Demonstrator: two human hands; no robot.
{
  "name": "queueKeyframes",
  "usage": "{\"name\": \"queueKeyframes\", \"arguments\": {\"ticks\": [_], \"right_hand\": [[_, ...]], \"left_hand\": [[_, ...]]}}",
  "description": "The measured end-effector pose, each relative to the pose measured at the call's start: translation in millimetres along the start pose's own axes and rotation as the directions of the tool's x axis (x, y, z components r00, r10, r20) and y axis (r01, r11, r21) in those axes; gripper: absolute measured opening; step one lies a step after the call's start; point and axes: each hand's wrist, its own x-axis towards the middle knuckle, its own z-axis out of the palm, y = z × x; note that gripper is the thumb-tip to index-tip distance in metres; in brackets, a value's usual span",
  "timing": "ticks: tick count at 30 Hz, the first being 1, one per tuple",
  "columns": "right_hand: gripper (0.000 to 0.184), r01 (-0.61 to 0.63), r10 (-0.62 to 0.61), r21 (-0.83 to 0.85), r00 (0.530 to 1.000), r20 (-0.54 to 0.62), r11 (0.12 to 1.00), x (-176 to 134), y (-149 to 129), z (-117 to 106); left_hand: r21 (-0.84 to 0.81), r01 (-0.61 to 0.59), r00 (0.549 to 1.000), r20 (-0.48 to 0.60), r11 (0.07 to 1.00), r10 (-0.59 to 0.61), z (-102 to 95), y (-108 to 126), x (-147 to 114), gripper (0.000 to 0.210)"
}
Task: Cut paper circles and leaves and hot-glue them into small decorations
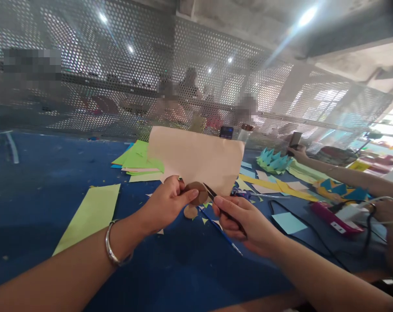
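My left hand [167, 203], with a silver bangle at its wrist, is closed on the lower edge of a large pale pink paper sheet [196, 156]. Its thumb presses a round brown disc [199, 196] at that edge. In my right hand [240, 216] is a slim dark pointed tool [230, 216], its exact kind unclear. The tool's tip meets the paper close to the disc's right side. Below the hands, a second, paler disc [190, 212] lies on the blue table [183, 268], beside a thin blue stick [224, 236] and small paper scraps.
Green sheets [139, 156] are stacked behind my left hand, and a yellow-green strip [89, 212] lies left. To the right are blue-green zigzag paper crowns [274, 160], a pink power strip [336, 221], cables and another person's arm [342, 171]. A perforated metal screen [118, 95] stands behind.
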Motion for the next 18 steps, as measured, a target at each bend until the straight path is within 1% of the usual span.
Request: {"name": "queueKeyframes", "arguments": {"ticks": [3, 5, 10, 15, 18], "right_hand": [[0.041, 0.007, -0.006, -0.031, 1.0, 0.022, 0.999, 1.7, -0.3, -3.5], [0.042, 0.019, -0.018, -0.045, 0.999, 0.035, 0.999, 3.1, 0.7, -5.4], [0.041, 0.057, -0.056, -0.045, 0.998, 0.042, 0.997, 7.0, 2.8, -6.8], [0.042, 0.078, -0.076, -0.037, 0.996, 0.04, 0.996, 7.5, 3.4, -7.2], [0.042, 0.088, -0.086, -0.038, 0.995, 0.048, 0.995, 6.6, 3.8, -9.1]], "left_hand": [[0.063, 0.038, 0.998, 0.05, 0.997, -0.041, -1.1, 0.0, 0.7, 0.034], [0.065, 0.057, 0.996, 0.062, 0.996, -0.061, -0.6, 0.3, 0.8, 0.035], [-0.043, 0.124, 0.99, 0.08, 0.991, -0.12, 7.0, 4.8, -3.5, 0.037], [-0.159, 0.185, 0.975, 0.154, 0.97, -0.161, 13.9, 7.9, -8.2, 0.037], [-0.176, 0.194, 0.975, 0.141, 0.965, -0.17, 14.8, 7.9, -9.2, 0.038]]}}
